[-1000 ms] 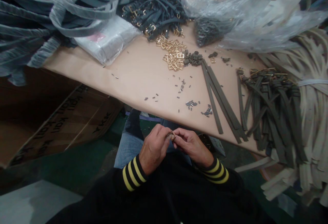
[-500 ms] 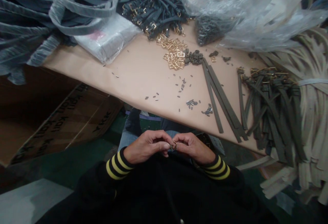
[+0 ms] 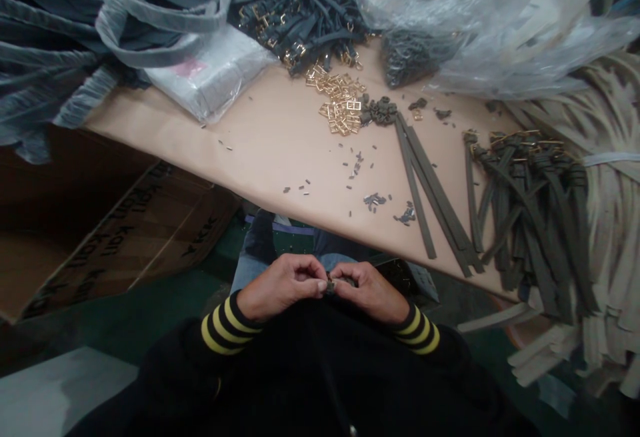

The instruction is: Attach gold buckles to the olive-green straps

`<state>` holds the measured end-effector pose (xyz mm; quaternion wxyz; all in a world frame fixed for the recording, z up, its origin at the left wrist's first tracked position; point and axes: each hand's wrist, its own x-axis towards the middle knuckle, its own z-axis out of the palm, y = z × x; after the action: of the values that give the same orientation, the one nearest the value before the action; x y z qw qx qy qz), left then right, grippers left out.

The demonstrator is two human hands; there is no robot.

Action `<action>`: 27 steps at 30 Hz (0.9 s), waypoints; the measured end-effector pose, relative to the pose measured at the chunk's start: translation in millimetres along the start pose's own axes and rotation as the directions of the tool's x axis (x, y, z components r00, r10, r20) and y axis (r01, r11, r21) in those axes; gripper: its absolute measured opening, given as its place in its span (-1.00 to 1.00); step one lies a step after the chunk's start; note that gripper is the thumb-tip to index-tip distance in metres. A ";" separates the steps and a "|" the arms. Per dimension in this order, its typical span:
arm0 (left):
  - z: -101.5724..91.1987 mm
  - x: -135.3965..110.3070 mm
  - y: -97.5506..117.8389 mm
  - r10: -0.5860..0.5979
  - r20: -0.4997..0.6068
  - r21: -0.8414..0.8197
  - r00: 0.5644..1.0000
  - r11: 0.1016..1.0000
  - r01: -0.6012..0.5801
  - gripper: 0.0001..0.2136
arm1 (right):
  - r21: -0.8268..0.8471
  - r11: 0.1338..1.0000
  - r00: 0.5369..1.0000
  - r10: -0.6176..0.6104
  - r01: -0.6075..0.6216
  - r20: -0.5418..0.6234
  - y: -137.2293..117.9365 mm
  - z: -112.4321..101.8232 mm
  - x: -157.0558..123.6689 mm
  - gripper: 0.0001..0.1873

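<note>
My left hand [image 3: 283, 287] and my right hand [image 3: 369, 290] are held close together over my lap, just below the table's near edge. Their fingertips pinch a small buckle [image 3: 331, 285] on a short dark strap end, and my fingers hide most of it. Beyond them on the tan-papered table [image 3: 260, 123] lie loose gold rectangular buckles [image 3: 340, 105], a heap of dark buckled straps [image 3: 300, 23], and scattered small dark keepers [image 3: 325, 177]. Long dark strap strips [image 3: 430, 190] lie to the right.
A bunch of dark buckled straps [image 3: 530, 217] lies at the table's right, beside pale strap blanks [image 3: 610, 237]. Plastic bags [image 3: 475, 30] and dark bag handles [image 3: 50, 57] cover the far side. A printed cardboard box [image 3: 125, 237] stands at the lower left.
My hands have come closer together and dropped slightly, and my left forearm has swung outward to the left. Less of the small buckle shows now, and the items on the table have not moved.
</note>
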<state>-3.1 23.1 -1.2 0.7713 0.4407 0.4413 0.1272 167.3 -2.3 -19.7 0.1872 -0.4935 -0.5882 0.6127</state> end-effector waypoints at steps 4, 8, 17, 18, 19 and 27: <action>2.3 1.2 -4.9 0.006 -0.038 -0.093 0.999 0.996 -0.010 -0.88 | -0.003 1.000 1.000 -0.016 0.016 0.013 0.6 -3.0 -2.0 -0.87; 3.4 2.1 -6.5 0.024 -0.051 -0.105 0.998 0.994 -0.030 -0.87 | -0.021 0.999 0.999 -0.026 0.026 0.022 0.6 -4.1 -1.6 -0.86; 8.3 4.8 -7.2 0.156 -0.154 0.182 0.976 0.975 -0.127 -0.93 | -0.126 0.991 0.999 -0.037 0.039 0.021 -4.0 -6.2 0.0 -0.82; 9.0 4.8 -7.0 0.168 -0.168 0.195 0.971 0.971 -0.134 -0.93 | -0.143 0.989 0.999 -0.034 0.038 0.027 -5.3 -6.8 0.2 -0.83; 9.7 4.5 -6.6 0.176 -0.182 0.203 0.967 0.969 -0.138 -0.93 | -0.157 0.987 0.999 -0.034 0.038 0.033 -6.4 -7.3 0.4 -0.83; 7.2 3.5 -5.3 0.103 -0.078 -0.008 0.992 0.995 -0.104 -0.88 | -0.218 0.971 0.994 -0.080 0.094 0.074 -10.8 -8.7 -1.2 -0.83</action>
<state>3.6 18.0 -5.8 0.7486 0.4531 0.4467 0.1867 171.2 4.0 -7.9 0.1388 -0.4648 -0.6795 0.5504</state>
